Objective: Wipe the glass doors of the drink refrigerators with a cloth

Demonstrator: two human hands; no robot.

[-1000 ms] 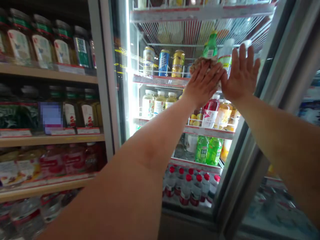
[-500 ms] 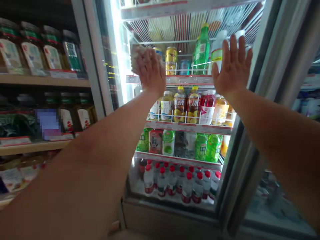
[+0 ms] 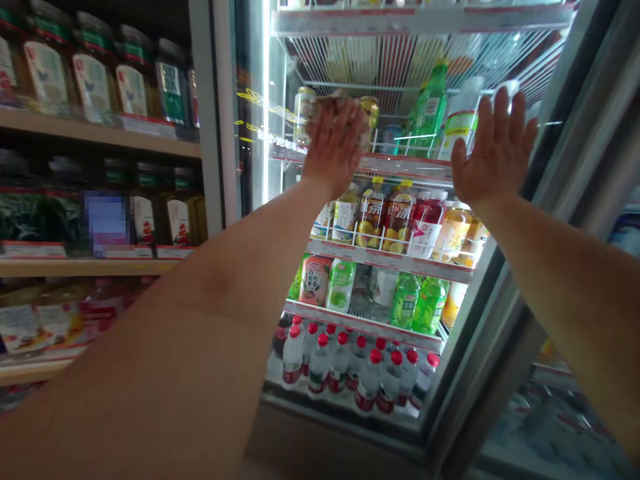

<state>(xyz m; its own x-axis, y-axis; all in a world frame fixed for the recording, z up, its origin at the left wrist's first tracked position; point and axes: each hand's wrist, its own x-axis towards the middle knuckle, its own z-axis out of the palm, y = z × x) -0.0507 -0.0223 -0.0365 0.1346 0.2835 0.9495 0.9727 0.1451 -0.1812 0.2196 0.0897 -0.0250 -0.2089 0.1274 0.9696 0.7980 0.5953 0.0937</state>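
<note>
Two open grips up at glass cooler door [image 3: 463, 337]. Left hand [image 3: 334, 143] flat, fingers extended over crumpled cloth [image 3: 314, 119]; cloth sits between palm side and door, poking out past fingers. Right hand [image 3: 493, 157] fingers spread, well apart from cloth. Bottled drinks [image 3: 371, 213] and cans shelved behind glass.

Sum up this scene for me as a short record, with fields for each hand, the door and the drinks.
Left hand: left hand spread over a crumpled cloth, apparently against the glass
Right hand: right hand empty, fingers spread, apparently flat on the glass
Door: glass door, drinks visible through it
Upper cooler shelf: green bottle, gold can partly hidden
Cooler bottom: red-capped bottles
Far left: wooden shelves with more bottled drinks
</note>
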